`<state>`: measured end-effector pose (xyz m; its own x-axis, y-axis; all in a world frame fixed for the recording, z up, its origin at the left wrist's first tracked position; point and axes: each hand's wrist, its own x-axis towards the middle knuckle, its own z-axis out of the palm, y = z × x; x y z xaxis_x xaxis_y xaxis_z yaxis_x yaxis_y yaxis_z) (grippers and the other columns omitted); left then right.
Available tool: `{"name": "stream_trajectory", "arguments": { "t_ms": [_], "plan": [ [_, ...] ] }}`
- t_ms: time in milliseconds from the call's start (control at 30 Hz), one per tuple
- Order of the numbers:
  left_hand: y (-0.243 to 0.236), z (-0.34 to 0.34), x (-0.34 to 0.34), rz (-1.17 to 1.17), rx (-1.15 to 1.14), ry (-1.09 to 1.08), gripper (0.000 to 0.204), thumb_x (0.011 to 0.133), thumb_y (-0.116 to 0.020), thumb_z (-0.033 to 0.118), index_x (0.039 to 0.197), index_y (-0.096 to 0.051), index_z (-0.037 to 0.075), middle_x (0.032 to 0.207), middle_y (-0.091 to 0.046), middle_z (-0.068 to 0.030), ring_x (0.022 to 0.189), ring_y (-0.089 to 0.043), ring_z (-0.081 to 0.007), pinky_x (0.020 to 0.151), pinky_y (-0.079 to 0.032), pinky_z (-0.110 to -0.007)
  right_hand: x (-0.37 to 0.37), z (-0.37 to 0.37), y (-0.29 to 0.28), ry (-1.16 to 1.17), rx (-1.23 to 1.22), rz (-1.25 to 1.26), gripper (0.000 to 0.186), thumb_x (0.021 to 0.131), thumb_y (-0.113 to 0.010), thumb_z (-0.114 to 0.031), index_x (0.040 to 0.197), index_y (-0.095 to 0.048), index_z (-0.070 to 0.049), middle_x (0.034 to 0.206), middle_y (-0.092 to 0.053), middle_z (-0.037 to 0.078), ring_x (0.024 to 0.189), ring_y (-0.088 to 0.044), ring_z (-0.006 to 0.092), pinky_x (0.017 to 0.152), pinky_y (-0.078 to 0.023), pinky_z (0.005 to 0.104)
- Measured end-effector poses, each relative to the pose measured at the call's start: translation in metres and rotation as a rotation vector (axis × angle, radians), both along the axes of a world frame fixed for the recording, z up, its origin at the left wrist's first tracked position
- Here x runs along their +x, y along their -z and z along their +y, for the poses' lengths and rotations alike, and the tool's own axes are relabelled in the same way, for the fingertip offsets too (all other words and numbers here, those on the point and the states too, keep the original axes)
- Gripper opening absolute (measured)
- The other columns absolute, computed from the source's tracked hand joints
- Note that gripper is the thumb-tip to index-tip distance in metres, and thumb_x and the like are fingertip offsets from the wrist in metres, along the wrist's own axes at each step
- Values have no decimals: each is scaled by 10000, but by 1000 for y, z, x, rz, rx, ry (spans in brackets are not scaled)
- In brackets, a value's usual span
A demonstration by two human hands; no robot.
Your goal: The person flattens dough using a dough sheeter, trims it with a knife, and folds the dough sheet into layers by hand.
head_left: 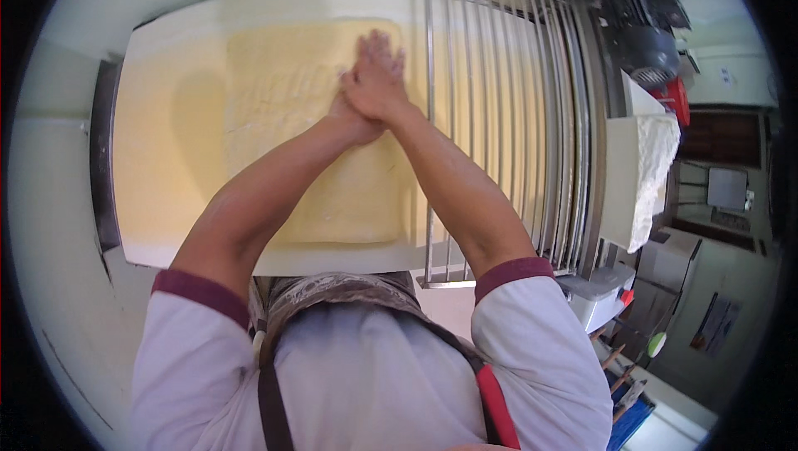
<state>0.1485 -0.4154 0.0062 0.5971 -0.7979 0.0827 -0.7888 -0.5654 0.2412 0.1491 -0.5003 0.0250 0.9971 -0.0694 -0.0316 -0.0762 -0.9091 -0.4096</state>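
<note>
A flat, pale yellow sheet of dough [299, 185] with small ridges and creases lies on a light-topped work surface [158, 135]. My right hand [378, 73] rests on its upper right part, fingers stretched and slightly apart. Beneath it, my left hand [353, 118] touches the dough, angled from the lower left, its fingers mostly hidden by my right hand. Both forearms reach in from the lower edge.
A slatted metal rack or guard [482, 2] spans the right of the surface. Beyond it are a black motor [633, 19], a pale tray with white powdery material [628, 177], and a grey machine housing with a red knob [598, 301]. A wall borders the left.
</note>
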Motion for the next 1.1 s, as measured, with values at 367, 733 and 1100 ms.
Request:
{"name": "stream_trajectory", "arguments": {
  "t_ms": [367, 733, 1100],
  "plan": [
    [-1, 24, -75, -38, 75, -133, 699, 896, -401, 439, 1457, -270, 42, 1549, -216, -175, 1438, -140, -349, 1178, -100, -471, -63, 23, -9, -175, 7, -34, 799, 886, -479, -398, 1481, -162, 29, 1555, -110, 258, 1464, -33, 369, 1163, 4, 529],
    [-6, 73, -88, 54, 17, -182, 707, 913, -387, 419, 1486, -208, 45, 1561, -179, -170, 1435, -142, -349, 1171, -114, -471, -68, 82, -19, -148, -13, 3, 850, 873, -510, -431, 1489, -149, 30, 1564, -79, 247, 1464, -18, 373, 1158, 23, 542],
    [0, 136, -47, -79, -85, -317, 729, 908, -410, 443, 1474, -216, 26, 1557, -174, -179, 1435, -136, -346, 1167, -124, -471, -33, 147, -18, -188, -30, 21, 863, 892, -467, -488, 1498, -114, 15, 1579, -51, 211, 1471, 4, 343, 1154, 42, 547]
  ]
}}
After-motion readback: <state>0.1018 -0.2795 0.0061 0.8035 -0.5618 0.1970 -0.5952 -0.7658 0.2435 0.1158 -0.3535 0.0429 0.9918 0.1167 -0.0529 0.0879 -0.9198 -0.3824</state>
